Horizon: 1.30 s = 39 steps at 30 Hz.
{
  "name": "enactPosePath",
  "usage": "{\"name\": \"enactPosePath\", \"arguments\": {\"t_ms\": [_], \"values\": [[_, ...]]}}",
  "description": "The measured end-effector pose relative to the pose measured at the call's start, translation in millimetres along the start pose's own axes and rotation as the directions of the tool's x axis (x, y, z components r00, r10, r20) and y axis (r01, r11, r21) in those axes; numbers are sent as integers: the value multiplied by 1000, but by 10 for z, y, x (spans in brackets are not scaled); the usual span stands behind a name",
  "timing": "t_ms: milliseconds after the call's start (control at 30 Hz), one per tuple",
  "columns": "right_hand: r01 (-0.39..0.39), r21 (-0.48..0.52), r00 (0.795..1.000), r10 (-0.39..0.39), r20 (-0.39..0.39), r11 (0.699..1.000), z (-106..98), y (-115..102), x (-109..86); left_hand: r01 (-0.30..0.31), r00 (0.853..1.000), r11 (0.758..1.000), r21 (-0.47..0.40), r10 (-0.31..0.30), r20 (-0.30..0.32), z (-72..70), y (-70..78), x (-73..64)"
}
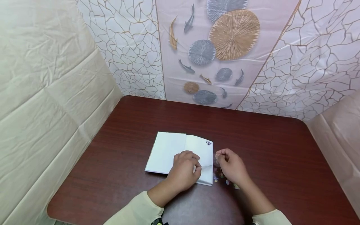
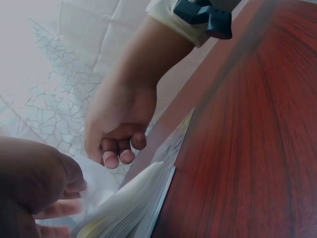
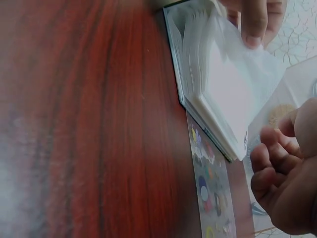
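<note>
An open notebook with blank white pages lies on the table, a small dark sticker at the top corner of its right page. My left hand is over the right page and pinches a thin white page by its lower part, lifting it off the stack. Just right of the notebook, my right hand hangs with loosely curled fingers, nothing showing between them in the right wrist view. Beneath it lies a clear sticker sheet with colourful small shapes, partly hidden by the hand in the head view.
The dark red wooden table has rounded corners. Behind it hangs a patterned cloth with fish and round leaf shapes. Pale padded cloth stands along the left side, and more pale cloth along the right.
</note>
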State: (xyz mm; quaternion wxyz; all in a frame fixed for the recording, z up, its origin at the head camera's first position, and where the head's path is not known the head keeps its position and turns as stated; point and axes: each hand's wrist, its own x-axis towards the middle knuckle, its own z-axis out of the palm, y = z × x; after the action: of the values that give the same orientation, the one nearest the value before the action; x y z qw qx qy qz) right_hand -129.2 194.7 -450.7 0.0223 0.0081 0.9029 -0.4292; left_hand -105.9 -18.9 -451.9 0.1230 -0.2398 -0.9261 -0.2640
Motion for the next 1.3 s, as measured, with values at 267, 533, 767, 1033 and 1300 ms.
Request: {"name": "enactPosePath", "arguments": {"t_ms": [267, 533, 767, 1033, 1300], "values": [[-21, 148, 994, 5, 110, 989, 28, 13, -98, -10, 1000, 999, -41, 9, -26, -27, -28, 14], [-62, 256, 993, 33, 117, 965, 47, -55, -126, -19, 1000, 995, -99, 21, 15, -85, -14, 13], [-22, 327, 996, -6, 84, 945, 84, -111, -168, 21, 998, 992, -123, -13, 59, -87, 25, 17], [82, 389, 996, -89, 1, 918, 130, -169, -219, -26, 999, 996, -84, 29, 36, -69, 29, 0], [163, 468, 986, -164, -39, 869, 188, -226, -300, -137, 983, 989, -49, 130, -131, -117, 14, -20]]}}
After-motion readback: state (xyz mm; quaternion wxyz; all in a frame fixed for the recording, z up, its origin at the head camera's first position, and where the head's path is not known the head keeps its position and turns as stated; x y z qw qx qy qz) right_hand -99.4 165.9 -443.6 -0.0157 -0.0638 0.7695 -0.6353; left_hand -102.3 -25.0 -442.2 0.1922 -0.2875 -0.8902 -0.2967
